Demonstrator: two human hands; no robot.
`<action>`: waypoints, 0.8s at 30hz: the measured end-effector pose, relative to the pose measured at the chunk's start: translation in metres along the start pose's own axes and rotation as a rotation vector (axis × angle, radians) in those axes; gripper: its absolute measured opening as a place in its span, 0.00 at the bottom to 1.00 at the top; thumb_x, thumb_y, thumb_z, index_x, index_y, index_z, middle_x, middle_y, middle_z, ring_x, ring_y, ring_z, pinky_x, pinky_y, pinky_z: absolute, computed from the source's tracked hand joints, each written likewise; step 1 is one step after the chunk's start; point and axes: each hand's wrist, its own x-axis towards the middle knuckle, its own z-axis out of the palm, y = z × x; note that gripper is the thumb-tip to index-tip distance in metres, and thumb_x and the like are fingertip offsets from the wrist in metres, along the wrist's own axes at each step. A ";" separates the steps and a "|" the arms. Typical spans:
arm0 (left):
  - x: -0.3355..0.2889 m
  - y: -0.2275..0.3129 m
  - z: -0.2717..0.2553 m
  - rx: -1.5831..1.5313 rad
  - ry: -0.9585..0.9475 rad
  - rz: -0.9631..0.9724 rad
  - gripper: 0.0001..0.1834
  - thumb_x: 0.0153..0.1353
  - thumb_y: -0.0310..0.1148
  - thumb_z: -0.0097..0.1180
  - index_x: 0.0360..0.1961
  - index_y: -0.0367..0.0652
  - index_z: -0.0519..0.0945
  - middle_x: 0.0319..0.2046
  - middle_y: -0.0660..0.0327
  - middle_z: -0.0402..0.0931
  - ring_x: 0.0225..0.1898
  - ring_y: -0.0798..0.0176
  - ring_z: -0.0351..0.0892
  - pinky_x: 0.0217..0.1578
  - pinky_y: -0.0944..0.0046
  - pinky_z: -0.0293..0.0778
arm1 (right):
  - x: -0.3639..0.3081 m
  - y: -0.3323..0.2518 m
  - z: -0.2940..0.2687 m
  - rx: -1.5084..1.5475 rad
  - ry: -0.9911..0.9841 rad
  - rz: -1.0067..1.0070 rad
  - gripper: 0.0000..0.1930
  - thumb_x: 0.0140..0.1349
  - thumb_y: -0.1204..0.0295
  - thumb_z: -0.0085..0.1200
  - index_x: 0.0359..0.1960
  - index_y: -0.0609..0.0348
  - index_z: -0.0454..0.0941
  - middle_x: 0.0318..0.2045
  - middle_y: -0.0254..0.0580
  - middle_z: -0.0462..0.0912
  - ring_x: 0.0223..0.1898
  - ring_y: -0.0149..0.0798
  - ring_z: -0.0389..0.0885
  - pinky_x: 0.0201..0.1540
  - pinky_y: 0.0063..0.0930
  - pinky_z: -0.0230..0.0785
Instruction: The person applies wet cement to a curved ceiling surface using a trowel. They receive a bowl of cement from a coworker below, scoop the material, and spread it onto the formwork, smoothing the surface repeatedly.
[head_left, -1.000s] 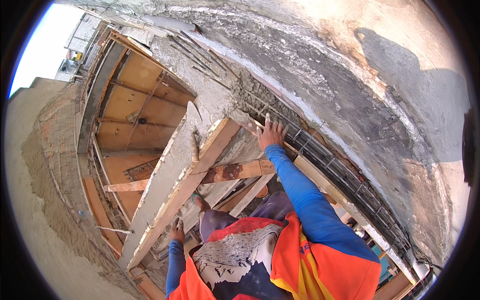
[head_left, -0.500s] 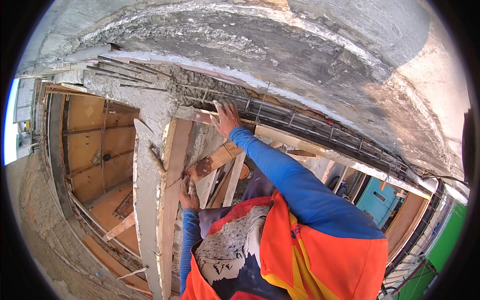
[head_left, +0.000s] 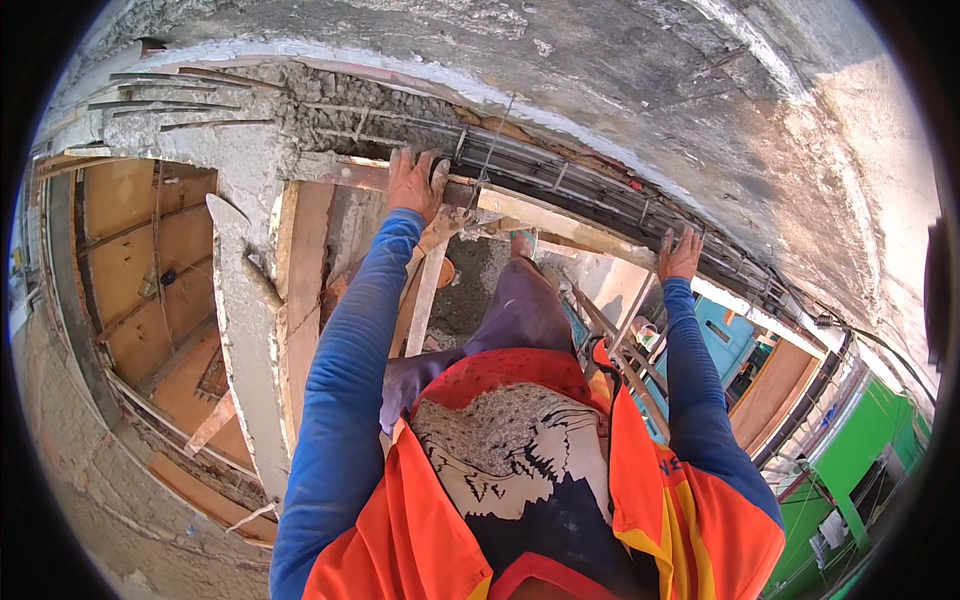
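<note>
My left hand (head_left: 415, 185) grips the upper edge of a wooden formwork board, its fingers hooked over the top and the thumb apart to the right. Farther right, my right hand (head_left: 680, 253) is hooked over the same line of timber (head_left: 570, 229), fingertips over the edge. Just beyond both hands a long cage of steel reinforcing bars (head_left: 600, 192) runs in the gap between the timber and the grey wall. A thin wire (head_left: 494, 145) stands up between my hands. My legs are below, with one foot (head_left: 522, 243) showing past the timber.
Left stands a cement-covered ledge (head_left: 245, 345) carrying what looks like a trowel (head_left: 262, 278). Bare bars (head_left: 165, 105) stick out at upper left. Plywood panels (head_left: 120, 235) line an opening there. Slanting props (head_left: 425, 300) stand below me. A black pipe (head_left: 805, 410) and green wall (head_left: 860, 430) are right.
My left hand has moved up from the upright board onto the timber edge. My right hand has shifted right along the timber. My body and view have turned and moved right.
</note>
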 end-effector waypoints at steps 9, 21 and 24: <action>0.000 -0.018 0.021 0.081 0.087 0.076 0.24 0.61 0.40 0.55 0.58 0.50 0.71 0.56 0.40 0.64 0.60 0.34 0.58 0.62 0.43 0.57 | 0.001 0.062 0.038 -0.043 -0.262 -0.053 0.37 0.69 0.46 0.38 0.64 0.70 0.62 0.64 0.63 0.64 0.68 0.60 0.57 0.72 0.45 0.45; 0.020 0.002 0.002 0.324 -0.027 0.040 0.23 0.64 0.48 0.49 0.55 0.47 0.75 0.56 0.52 0.70 0.58 0.41 0.63 0.61 0.41 0.57 | 0.013 0.038 -0.011 0.079 -0.379 -0.035 0.30 0.70 0.47 0.35 0.58 0.60 0.73 0.61 0.62 0.69 0.64 0.60 0.64 0.68 0.47 0.53; 0.024 -0.010 0.005 0.335 0.017 0.078 0.27 0.66 0.54 0.45 0.54 0.44 0.76 0.54 0.50 0.74 0.61 0.44 0.65 0.65 0.43 0.54 | 0.017 0.025 -0.020 0.109 -0.404 -0.094 0.29 0.70 0.48 0.36 0.58 0.59 0.73 0.59 0.64 0.70 0.63 0.61 0.64 0.67 0.48 0.54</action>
